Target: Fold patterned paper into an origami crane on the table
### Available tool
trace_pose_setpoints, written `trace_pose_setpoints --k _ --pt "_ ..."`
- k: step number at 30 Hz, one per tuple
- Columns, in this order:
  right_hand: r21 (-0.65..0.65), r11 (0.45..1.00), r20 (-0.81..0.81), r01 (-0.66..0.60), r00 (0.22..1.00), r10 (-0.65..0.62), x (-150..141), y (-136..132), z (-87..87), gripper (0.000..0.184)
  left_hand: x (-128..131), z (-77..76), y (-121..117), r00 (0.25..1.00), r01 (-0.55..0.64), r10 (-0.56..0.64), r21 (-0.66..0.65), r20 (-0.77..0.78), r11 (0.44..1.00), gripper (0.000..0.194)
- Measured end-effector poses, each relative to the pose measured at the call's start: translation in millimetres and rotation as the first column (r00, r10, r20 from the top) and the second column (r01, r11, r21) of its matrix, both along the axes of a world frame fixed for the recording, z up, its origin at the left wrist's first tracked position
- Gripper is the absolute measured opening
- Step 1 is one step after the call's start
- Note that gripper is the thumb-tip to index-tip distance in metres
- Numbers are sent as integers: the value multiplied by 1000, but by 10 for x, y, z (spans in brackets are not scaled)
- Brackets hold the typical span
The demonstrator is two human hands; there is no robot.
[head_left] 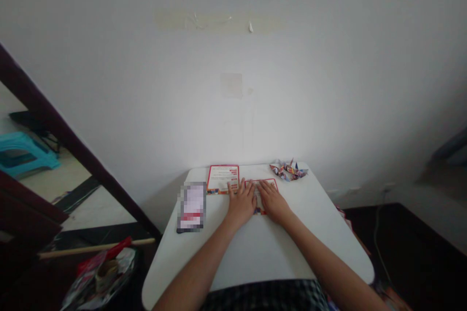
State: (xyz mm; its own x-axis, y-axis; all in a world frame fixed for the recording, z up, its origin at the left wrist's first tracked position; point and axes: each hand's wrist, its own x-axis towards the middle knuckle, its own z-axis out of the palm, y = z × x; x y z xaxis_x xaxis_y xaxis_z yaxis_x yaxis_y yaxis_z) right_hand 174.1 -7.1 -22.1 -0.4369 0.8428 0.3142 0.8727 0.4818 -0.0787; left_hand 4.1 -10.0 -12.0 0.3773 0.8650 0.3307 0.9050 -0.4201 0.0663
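Both my hands rest flat on a red-bordered printed sheet (259, 206) on the white table, covering most of it. My left hand (241, 201) lies on its left part with fingers stretched out, the outer fingertips close to a second sheet. My right hand (273, 200) lies on the right part, fingers extended and pointing away from me. That second printed sheet (222, 178), white with a red border and lines of text, lies just beyond my left hand. Several folded paper pieces (289, 170) with colourful print sit in a pile at the far right.
A phone-like object (192, 206), blurred out, lies on the left of the white table (277, 262). The wall (292, 82) stands right behind the table. At lower left are a bag of rubbish (105, 277), a wooden stick (142, 241) and a mirror reflecting a turquoise stool (27, 153).
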Motion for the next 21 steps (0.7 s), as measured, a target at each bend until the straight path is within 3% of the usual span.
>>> trace_pose_setpoints --k 8,13,21 --pt "-73 985 36 154 988 -151 -15 -77 81 52 -40 24 -27 997 -77 77 18 -31 997 55" --pt "-89 953 34 289 957 -287 -7 -115 76 55 -49 35 -48 991 -133 133 -19 19 991 56" --pt "-131 906 -14 402 913 -407 0 -132 69 65 -50 16 -43 985 -167 168 -16 47 986 56"
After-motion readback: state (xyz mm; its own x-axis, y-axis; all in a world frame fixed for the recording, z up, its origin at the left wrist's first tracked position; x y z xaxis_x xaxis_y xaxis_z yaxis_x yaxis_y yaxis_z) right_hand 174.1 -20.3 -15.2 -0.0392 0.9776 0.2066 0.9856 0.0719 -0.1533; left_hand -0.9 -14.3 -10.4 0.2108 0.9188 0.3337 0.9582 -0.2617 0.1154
